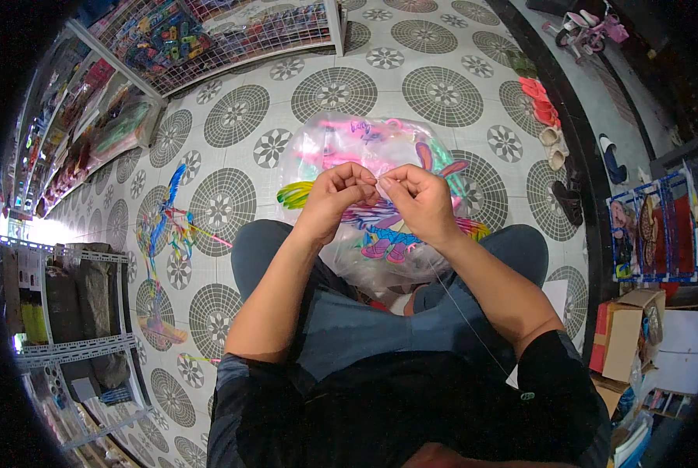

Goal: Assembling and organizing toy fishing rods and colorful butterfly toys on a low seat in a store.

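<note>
My left hand (341, 195) and my right hand (419, 199) meet over my lap, fingertips pinched close together. A thin pale thread (462, 308) runs from below my right hand down past my right thigh toward my right sleeve. What lies between the fingertips is too small to make out clearly. Beneath both hands, in front of my crossed legs, sits a large clear plastic bag (310, 140) with pink, green and purple things inside or printed on it. Yellow-green strips (294, 193) show at its left side, and a cartoon figure with purple shoes (384, 248) at its near side.
Colourful feather-like strips on a stick (173, 222) lie on the patterned floor to the left. Wire racks with packaged goods (232, 43) stand far left, a metal shelf (76, 347) near left. Shoes (542, 101), a blue rack (653, 226) and cardboard boxes (625, 331) line the right.
</note>
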`<state>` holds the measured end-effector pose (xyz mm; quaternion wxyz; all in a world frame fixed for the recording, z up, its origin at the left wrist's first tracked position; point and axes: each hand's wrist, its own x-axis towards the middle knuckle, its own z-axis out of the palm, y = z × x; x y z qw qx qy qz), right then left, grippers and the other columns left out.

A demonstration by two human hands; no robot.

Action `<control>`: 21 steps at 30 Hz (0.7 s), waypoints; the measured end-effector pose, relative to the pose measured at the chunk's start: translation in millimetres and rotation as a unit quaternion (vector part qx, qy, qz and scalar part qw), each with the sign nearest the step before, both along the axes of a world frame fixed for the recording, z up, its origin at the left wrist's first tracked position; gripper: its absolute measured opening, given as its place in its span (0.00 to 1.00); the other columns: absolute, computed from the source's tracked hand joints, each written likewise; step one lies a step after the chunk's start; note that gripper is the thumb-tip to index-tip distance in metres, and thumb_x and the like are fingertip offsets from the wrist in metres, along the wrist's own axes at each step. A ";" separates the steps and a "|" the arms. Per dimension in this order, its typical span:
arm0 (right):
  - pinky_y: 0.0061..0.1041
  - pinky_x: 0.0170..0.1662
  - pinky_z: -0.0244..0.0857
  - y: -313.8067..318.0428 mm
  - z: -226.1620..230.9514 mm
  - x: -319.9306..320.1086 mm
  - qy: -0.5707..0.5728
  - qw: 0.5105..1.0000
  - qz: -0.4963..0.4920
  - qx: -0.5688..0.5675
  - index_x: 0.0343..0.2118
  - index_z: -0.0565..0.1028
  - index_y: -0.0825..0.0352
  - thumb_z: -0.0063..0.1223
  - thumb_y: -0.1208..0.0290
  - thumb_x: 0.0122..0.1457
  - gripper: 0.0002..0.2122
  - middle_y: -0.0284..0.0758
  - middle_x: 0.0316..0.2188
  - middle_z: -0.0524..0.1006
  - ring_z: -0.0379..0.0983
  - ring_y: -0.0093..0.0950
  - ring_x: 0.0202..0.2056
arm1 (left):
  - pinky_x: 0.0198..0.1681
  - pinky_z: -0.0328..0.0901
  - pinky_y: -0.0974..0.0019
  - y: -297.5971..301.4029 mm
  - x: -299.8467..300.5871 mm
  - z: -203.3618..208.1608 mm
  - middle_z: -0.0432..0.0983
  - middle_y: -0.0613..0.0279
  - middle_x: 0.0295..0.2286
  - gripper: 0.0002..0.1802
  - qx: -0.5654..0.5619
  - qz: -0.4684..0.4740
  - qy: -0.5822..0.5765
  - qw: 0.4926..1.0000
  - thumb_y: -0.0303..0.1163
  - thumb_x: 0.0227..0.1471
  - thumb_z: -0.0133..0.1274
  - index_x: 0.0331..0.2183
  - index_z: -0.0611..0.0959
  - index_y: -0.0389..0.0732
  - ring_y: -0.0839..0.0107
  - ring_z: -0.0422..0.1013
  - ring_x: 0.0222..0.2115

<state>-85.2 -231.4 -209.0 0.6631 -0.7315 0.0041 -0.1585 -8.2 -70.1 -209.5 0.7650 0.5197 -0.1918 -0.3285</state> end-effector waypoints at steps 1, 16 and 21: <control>0.15 0.19 0.53 0.0 -0.2 0.0 0.004 1.000 0.003 -0.003 0.30 0.75 0.73 0.53 0.75 0.57 0.06 0.28 0.16 0.75 0.63 0.09 0.17 | 0.34 0.66 0.74 -0.6 -0.8 1.0 0.76 0.61 0.26 0.05 0.001 0.008 -0.001 1.000 0.22 0.49 0.51 0.33 0.77 0.35 0.75 0.72 0.28; 0.15 0.21 0.56 0.5 2.1 -1.7 0.014 0.999 0.009 0.036 0.30 0.74 0.72 0.51 0.75 0.58 0.05 0.29 0.18 0.76 0.65 0.10 0.19 | 0.33 0.64 0.75 -2.2 -2.5 0.8 0.76 0.63 0.25 0.05 0.034 0.012 -0.043 0.998 0.28 0.53 0.52 0.32 0.77 0.36 0.77 0.71 0.27; 0.15 0.20 0.53 -0.7 -1.2 -1.8 0.016 0.999 0.003 0.031 0.29 0.73 0.72 0.50 0.75 0.59 0.05 0.26 0.16 0.73 0.61 0.09 0.19 | 0.33 0.63 0.74 -2.5 -1.7 0.0 0.75 0.64 0.24 0.06 0.038 0.021 -0.046 0.998 0.29 0.54 0.53 0.31 0.76 0.36 0.78 0.70 0.26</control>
